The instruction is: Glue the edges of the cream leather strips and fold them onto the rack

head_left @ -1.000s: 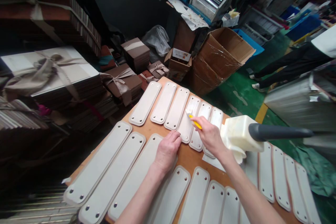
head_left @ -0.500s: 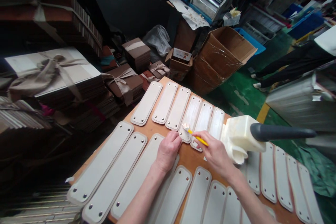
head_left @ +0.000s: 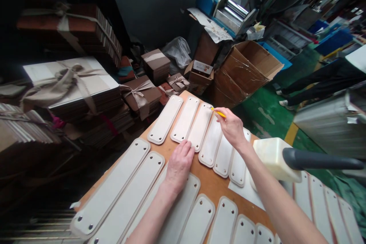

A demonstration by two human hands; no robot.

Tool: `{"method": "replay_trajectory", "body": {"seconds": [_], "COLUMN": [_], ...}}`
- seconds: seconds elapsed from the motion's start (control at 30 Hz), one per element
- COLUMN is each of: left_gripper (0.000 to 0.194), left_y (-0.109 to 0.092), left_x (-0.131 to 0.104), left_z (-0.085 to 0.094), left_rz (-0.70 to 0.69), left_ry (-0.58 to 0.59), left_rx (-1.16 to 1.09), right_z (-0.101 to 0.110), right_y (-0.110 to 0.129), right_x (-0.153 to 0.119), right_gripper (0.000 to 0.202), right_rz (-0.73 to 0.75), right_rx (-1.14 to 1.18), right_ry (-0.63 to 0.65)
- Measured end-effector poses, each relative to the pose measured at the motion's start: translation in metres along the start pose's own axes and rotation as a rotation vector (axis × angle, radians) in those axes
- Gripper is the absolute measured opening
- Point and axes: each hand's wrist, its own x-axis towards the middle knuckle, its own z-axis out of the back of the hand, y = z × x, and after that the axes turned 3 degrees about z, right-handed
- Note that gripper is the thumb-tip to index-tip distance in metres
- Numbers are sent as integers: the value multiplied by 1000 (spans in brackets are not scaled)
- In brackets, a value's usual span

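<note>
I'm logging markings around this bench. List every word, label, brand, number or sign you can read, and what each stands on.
No text can be read for certain.
White printed panel on the small cardboard box: marks show, too small and blurred to read.
Pale strips, yellow-handled brush, white container: no lettering visible.

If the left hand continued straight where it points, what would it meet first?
For the left hand, probably the third pale strip from the left in the far row; whether they touch now is unclear.
</note>
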Motion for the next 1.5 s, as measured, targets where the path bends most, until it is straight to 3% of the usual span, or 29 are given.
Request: {"method": "replay_trajectory", "body": {"seconds": [0.17, 0.3, 0.43, 0.5, 0.57, 0.63, 0.77, 0.87, 1.0, 1.13, 1.23, 1.37, 1.43, 1.5], "left_gripper": [20, 14, 9, 9, 11, 11, 9, 9, 10, 14, 15, 15, 15, 15], "left_y": [6, 2, 2, 3, 4, 4, 5, 4, 5, 7, 9, 8, 8, 8], "left_x": [4, 8, 9, 9, 8, 8, 8, 9, 9, 8, 7, 7, 7, 6], "left_z": [1, 4, 4, 4, 3, 3, 4, 5, 4, 2, 3, 3, 2, 0], "left_rz": [-52, -23, -3, -4, -10, -13, -17, -15, -18, 13, 45, 52, 57, 65], "left_ry": [19, 18, 22, 28, 30, 26, 30, 27, 2, 0, 10, 23, 22, 18], "left_rx": [39, 18, -13, -32, -44, -44, -43, -55, -69, -92, -115, -117, -117, -121], "right_z": [-20, -15, 8, 21, 29, 28, 4, -16, -19, 3, 20, 23, 17, 11], "right_y": [-2, 19, 53, 64, 65, 54, 17, 1, 15, 47, 62, 59, 54, 51], "right_x": [5, -38, -90, -101, -95, -74, -18, 1, -27, -78, -95, -82, -75, -77], "right_gripper": [22, 23, 24, 23, 22, 23, 26, 25, 23, 23, 23, 23, 23, 22], "right_rz": [32, 46, 40, -8, -78, -118, -48, -16, 13, -5, -86, -214, -208, -170], "right_rx": [-192, -123, 44, 151, 245, 281, 139, 16, 33, 184, 347, 462, 445, 411], "right_ry": [73, 222, 380, 430, 415, 319, 72, 51, 214, 400, 477, 342, 243, 247]}}
